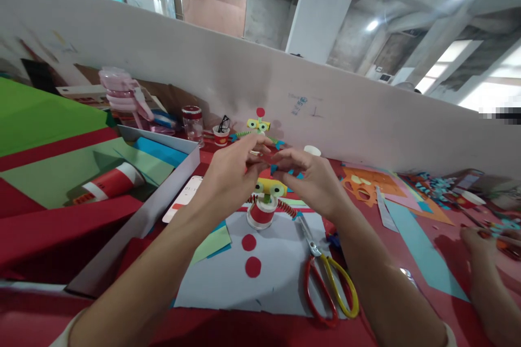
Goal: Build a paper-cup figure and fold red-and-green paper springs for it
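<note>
Both my hands are raised over a paper-cup robot figure (pixel 262 211) with a yellow head, round eyes and springy red arms. My right hand (pixel 311 176) pinches a small blue paper piece (pixel 274 168) at its fingertips. Close beside it, my left hand (pixel 240 168) has its fingers curled, and whatever it may hold is too small to make out. On the white sheet (pixel 220 287) in front of the figure lie two red paper circles (pixel 253 267). Scissors (pixel 315 252) with one red and one yellow handle rest at the sheet's right side.
A second paper robot (pixel 258 126) stands by the wall, near a cup with glasses (pixel 221 135) and a jar (pixel 192 122). A box (pixel 163 190) and a phone (pixel 181 200) are left. Coloured paper (pixel 423 244) lies right, where another person's hand (pixel 480 244) works.
</note>
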The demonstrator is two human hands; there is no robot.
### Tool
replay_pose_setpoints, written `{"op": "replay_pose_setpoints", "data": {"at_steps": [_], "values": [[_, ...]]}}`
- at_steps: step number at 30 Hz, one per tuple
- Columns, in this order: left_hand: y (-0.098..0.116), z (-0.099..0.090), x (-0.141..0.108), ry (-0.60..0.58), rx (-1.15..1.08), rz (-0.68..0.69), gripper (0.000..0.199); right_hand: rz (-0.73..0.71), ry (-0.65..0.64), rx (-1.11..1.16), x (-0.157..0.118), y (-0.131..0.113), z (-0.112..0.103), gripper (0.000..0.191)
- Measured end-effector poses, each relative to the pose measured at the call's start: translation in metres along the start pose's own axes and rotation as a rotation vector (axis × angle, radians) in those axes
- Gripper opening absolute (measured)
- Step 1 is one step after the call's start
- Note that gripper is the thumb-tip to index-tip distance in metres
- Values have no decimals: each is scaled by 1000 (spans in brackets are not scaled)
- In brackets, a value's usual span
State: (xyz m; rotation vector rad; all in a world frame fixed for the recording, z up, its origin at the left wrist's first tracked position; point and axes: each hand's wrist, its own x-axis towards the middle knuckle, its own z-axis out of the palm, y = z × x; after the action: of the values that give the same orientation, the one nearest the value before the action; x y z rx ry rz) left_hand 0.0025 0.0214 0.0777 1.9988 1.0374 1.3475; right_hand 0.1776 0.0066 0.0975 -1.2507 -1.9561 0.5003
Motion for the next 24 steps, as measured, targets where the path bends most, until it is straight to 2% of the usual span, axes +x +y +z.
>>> {"op": "replay_pose_setpoints", "data": {"at_steps": [2,4,7,10,14,18,24], "values": [[-9,1,-5,65,-22,-48,30,12,15,-10,1,3,0,29],[-21,5,-12,88,-27,-120,39,43,33,-18,3,8,2,24],[-43,19,-23,26,-104,-234,63,105,22,31,5,19,6,18],[-60,34,-31,13,-183,-295,62,169,-4,91,6,29,12,18],[-71,43,-33,-21,-343,-371,60,197,-7,89,4,38,18,19],[-78,46,-31,-59,-357,-305,53,189,-18,74,3,39,21,18],[-76,41,-27,-110,-136,-181,35,170,-29,30,3,35,22,18]]}}
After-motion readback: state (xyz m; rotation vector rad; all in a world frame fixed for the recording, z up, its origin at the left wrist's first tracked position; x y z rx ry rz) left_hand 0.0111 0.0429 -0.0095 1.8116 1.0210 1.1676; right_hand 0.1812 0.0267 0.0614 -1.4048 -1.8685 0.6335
